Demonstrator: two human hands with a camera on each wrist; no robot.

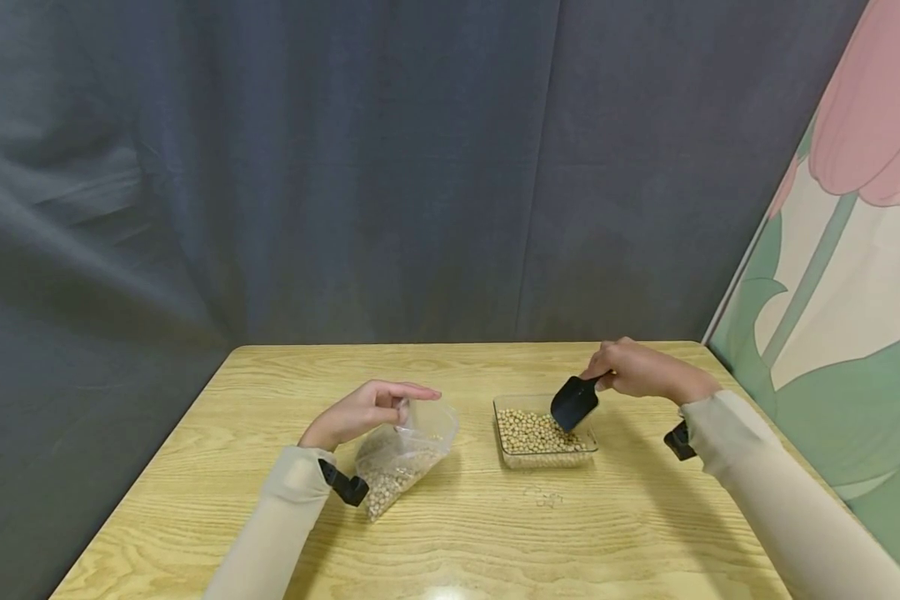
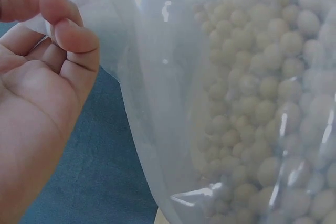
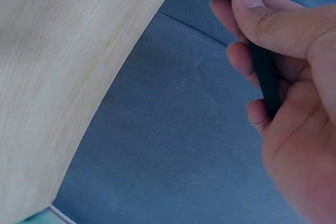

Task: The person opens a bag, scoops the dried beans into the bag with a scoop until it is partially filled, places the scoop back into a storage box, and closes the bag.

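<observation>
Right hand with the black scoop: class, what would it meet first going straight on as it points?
Leading with the black scoop, the right hand would probably meet the soybeans in the clear container first; depth is unclear.

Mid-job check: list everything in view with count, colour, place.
container: 1, clear, on the table
bag: 1, clear, left of the container
beans: too many to count, pale yellow, in container and bag
scoop: 1, black, at the container's right side
table: 1, yellowish wood, under container and bag
curtain: 1, dark blue-grey, behind the table
floral panel: 1, pink and green, right
wrist devices: 2, black, one per arm
left hand: 1, bare, holding the bag's top
right hand: 1, bare, gripping the scoop
sleeves: 2, cream, one per arm
</observation>
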